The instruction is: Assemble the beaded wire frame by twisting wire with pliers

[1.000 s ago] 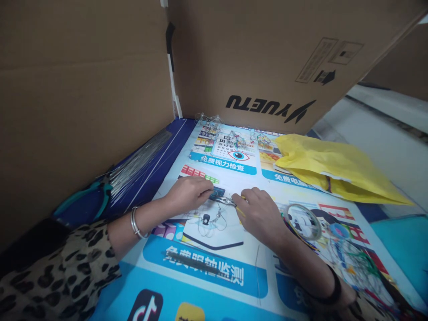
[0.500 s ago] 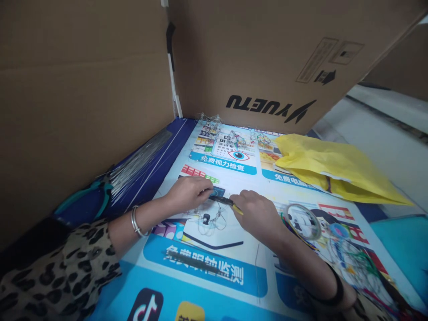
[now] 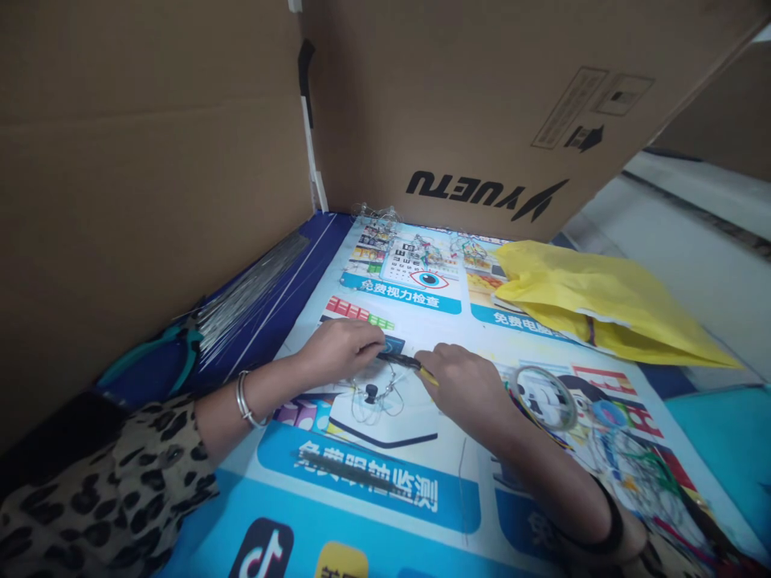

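Observation:
My right hand [image 3: 463, 387] is closed around pliers [image 3: 407, 361] with black jaws and a yellow grip, which point left. At the jaw tips, my left hand [image 3: 343, 347] is closed, thumb and fingers pinched together. A looped wire piece [image 3: 378, 405] with thin clear strands and a dark bead-like part shows just below the jaws. It appears to hang from the left fingers, but the exact grip point is hidden behind them.
A bundle of straight wires [image 3: 253, 289] and teal-handled pliers [image 3: 150, 357] lie at left. Tangled wire pieces [image 3: 427, 250] sit at the back. On the right are a yellow bag [image 3: 590, 293], a wire coil [image 3: 545, 399] and coloured strands [image 3: 654, 474]. Cardboard walls [image 3: 482, 104] stand behind.
Both hands stay nearly in place with the pliers between them. The looped wire piece below has shifted very slightly.

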Available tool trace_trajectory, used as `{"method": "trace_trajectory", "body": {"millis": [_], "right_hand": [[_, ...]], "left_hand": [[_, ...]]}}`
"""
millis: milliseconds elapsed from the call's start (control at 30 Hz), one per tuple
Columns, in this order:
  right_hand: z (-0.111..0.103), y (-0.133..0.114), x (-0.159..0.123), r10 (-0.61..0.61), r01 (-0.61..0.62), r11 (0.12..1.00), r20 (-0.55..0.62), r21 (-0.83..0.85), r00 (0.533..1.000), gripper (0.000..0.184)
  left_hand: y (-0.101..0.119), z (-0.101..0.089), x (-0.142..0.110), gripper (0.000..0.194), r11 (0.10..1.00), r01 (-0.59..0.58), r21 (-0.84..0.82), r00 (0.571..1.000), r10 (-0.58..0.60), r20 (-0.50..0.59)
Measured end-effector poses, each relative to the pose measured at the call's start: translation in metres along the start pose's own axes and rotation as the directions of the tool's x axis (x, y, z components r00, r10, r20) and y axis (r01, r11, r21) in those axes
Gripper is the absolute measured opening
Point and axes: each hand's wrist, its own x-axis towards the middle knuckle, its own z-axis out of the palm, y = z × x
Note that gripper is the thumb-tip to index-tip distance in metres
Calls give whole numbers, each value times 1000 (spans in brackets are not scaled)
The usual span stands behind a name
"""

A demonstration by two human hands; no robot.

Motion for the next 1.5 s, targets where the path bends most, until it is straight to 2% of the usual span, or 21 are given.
{"method": "trace_trajectory", "body": {"millis": [567,933,1200,1333,1500], "right_hand": [[0,1,0,7,-6,1000,-18,14,1000,12],[4,2,1,3,-3,1000,-12,18,1000,13],[16,9,-5,-71,78,996,-131,48,989,16],[19,11,-7,-101,107,994,-200,18,975,18],[19,6,-4,-116,110,993,-226,-39,967,22]], "left_hand": [[1,-2,0,16,1000,-19,-8,999,19,36],[2,-2,0,13,997,56,-44,998,-55,26],[1,-2,-1,13,996,77,-51,996,-75,43],[0,-2,-1,12,996,67,-50,998,-66,25],[0,0,-2,12,996,69,-57,998,-68,18]]}}
